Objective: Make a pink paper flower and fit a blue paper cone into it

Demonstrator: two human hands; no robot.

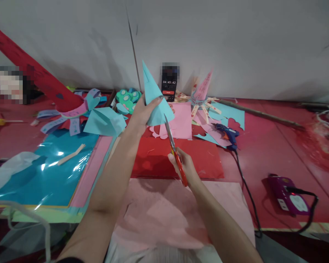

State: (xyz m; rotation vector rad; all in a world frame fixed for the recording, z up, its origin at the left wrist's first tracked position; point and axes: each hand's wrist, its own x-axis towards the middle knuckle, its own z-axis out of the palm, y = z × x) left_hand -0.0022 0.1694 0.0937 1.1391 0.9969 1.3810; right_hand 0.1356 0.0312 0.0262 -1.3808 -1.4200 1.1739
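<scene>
Head view: left hand (143, 111) low on blue cone (152, 89)

The fingers (155, 103) and forearms (117, 166) are bare, with a dark sleeve edge (70, 260) at left.

Red table (259, 153): purple power adapter (287, 195) at right, stick (265, 114) toward rear, red paper (208, 157) centrally, paper stack (49, 182) at left.

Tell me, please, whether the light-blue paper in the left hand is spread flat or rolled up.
Rolled up: the light-blue paper forms a cone, narrowing to a point at the top.
</scene>
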